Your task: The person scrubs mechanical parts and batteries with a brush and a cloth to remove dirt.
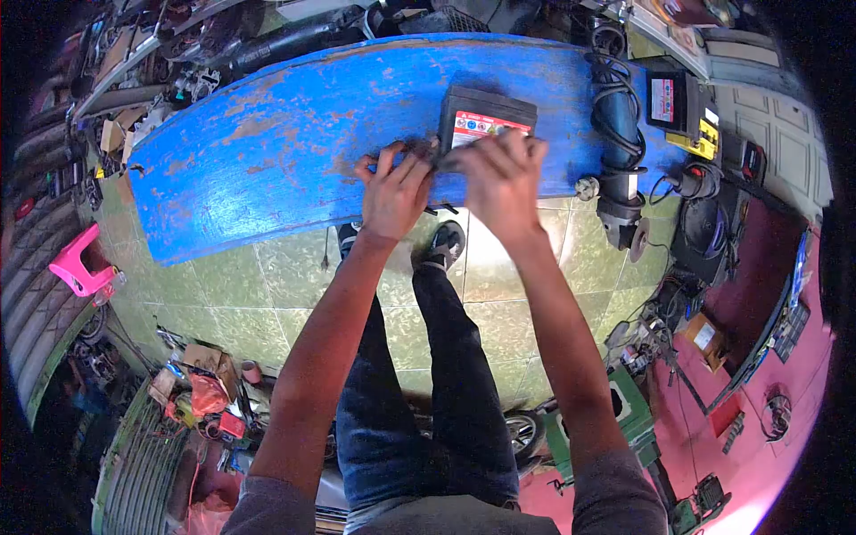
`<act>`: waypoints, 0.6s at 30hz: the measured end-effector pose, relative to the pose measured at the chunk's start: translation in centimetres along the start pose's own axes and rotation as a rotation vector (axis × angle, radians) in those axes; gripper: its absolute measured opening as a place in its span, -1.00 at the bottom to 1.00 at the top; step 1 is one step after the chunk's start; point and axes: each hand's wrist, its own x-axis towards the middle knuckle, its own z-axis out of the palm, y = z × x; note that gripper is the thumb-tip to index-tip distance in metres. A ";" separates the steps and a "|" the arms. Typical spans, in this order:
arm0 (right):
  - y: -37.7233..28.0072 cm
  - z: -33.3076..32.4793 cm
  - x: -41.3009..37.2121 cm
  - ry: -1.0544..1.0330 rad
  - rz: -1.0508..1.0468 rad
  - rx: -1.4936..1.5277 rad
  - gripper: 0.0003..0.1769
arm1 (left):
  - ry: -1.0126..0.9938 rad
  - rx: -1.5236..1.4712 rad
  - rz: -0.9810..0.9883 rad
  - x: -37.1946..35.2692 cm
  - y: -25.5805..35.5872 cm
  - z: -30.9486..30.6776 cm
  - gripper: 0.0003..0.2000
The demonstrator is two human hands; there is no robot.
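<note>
A dark battery point(490, 102) with a red and white warning label lies on the worn blue bench. My left hand point(395, 190) is close to the battery's lower left corner, fingers bent and drawn together around something small and dark that I cannot make out. Just in front of the battery, my right hand point(502, 183) is smeared by motion. Its fingers curl inward, and a dark shape shows at their left side, pointing towards the left fingertips. The right fingers overlap the lower part of the label in this view.
An angle grinder point(617, 214) with a coiled black cable lies across the bench's right part. Beyond it is another labelled battery point(673, 100) beside a yellow box point(700, 138). A pink stool point(82, 261) stands on the left. Machine parts crowd the far edge of the blue bench point(259, 160).
</note>
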 end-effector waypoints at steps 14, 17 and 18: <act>3.7 -1.9 -1.7 0.130 0.501 -0.131 -0.85 | 0.030 -0.003 0.009 0.0 0.1 0.2 -0.70; 4.1 -2.2 -2.0 0.105 0.497 -0.028 -0.79 | 0.052 -0.025 0.004 0.0 0.1 0.1 -0.70; 4.8 -2.0 -2.1 0.106 0.495 -0.026 -0.79 | 0.026 -0.015 -0.004 0.0 0.1 0.1 -0.70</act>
